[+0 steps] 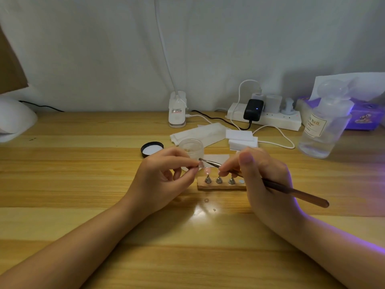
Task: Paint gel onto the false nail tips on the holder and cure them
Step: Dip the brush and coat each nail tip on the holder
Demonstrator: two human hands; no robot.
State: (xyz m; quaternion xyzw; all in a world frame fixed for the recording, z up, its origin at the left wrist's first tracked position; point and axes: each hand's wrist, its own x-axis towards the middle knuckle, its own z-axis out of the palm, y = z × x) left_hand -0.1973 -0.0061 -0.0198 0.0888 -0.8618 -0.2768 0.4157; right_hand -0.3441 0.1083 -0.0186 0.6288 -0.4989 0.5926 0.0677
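My left hand (164, 176) pinches a small pale pink nail tip (201, 164) between thumb and fingertips, just left of the holder. My right hand (260, 174) grips a slim brown brush (295, 191) like a pen; its metal end (208, 162) reaches left and meets the pinched tip. The wooden holder (220, 186) lies between my hands with three silver cone stands (218, 180). One pink tip (208, 170) sits on the leftmost stand. An open frosted gel jar (191, 148) stands behind my left hand.
A black jar lid (152, 149) lies left of the jar. White wipes (241, 138) and tissue lie behind. At the back are a power strip (266, 118), a clip lamp (177, 109), a clear liquid bottle (320, 130) and a white curing lamp (14, 119).
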